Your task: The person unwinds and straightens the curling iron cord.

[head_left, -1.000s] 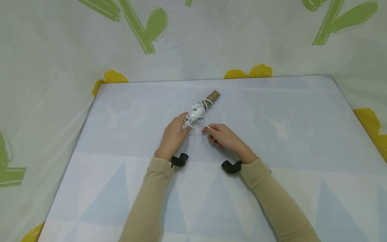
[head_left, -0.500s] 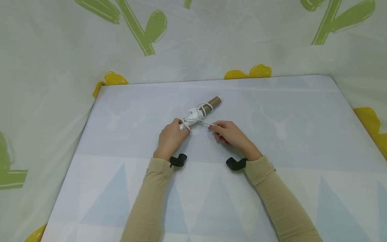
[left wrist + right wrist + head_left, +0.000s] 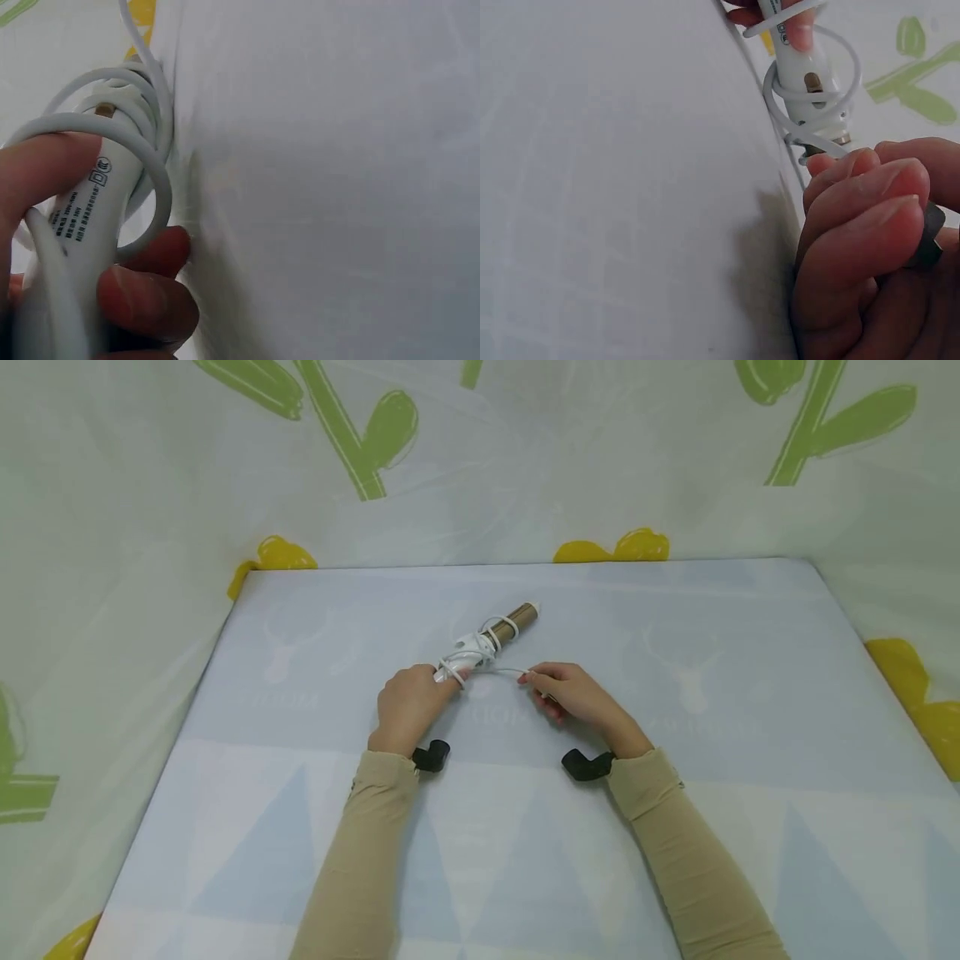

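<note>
A curling iron (image 3: 517,620) with a white handle and a brownish-gold barrel lies slantwise in the head view, its barrel pointing to the far right. Its white cord (image 3: 506,670) is looped around handle and barrel. My left hand (image 3: 408,706) grips the handle's near end; in the left wrist view the thumb lies over the printed handle (image 3: 90,217), beside a loop of cord (image 3: 161,187). To the right, my right hand (image 3: 573,693) pinches the cord, which stretches between it and the iron. In the right wrist view a dark piece (image 3: 930,236) shows partly behind the curled fingers.
A pale cloth with blue triangles and faint deer heads covers the table (image 3: 495,852). Behind it hangs a whitish curtain (image 3: 525,460) with green plants and yellow shapes. Black wrist cameras, such as the right one (image 3: 585,766), stick out inward from both sleeves.
My right hand has moved right, drawing the cord out straighter from the iron. My left hand has shifted left with the curling iron, whose barrel end sits a little nearer to me.
</note>
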Available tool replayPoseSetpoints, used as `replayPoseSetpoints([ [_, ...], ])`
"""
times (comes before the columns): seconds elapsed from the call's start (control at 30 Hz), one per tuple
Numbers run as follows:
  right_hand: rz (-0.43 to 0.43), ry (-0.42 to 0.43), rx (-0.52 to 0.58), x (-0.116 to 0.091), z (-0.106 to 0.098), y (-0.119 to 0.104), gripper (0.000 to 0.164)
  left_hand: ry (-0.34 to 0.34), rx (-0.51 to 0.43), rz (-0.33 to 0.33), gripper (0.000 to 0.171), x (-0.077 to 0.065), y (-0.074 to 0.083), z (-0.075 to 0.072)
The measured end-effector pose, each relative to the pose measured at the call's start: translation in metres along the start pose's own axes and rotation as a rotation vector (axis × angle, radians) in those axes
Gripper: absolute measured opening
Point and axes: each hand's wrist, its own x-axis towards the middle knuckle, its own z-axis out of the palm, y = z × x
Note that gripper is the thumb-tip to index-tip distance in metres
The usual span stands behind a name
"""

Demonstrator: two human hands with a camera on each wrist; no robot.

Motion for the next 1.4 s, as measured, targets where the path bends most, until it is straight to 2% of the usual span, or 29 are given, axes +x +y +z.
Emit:
replayPoseSetpoints([
  [0.23, -0.016, -0.091, -0.014, -0.005, -0.007, 0.006, 0.025, -0.027, 0.010, 0.015, 0.055, 0.001, 0.000, -0.003],
  [0.4, -0.033, -0.097, -0.003, -0.005, -0.009, 0.010, 0.026, -0.046, -0.020, 0.025, 0.052, 0.004, -0.002, -0.003],
  [0.7, -0.058, -0.154, -0.009, -0.004, -0.018, 0.014, 0.033, 0.017, -0.071, 0.144, 0.035, 0.007, -0.004, -0.001],
  [0.87, -0.061, -0.152, 0.021, -0.004, -0.018, 0.013, 0.029, 0.044, -0.110, 0.198, 0.035, 0.009, -0.008, -0.002],
  [0.97, -0.042, -0.122, 0.009, -0.004, -0.018, 0.013, 0.028, 0.048, -0.173, 0.202, 0.039, 0.010, -0.009, -0.004],
  [1.17, 0.014, -0.035, -0.024, -0.003, -0.021, 0.014, 0.032, 0.005, -0.318, 0.190, 0.049, 0.012, -0.010, -0.007],
  [1.4, 0.023, 0.007, 0.020, -0.004, -0.023, 0.015, 0.037, -0.065, -0.403, 0.176, 0.052, 0.015, -0.012, -0.005],
])
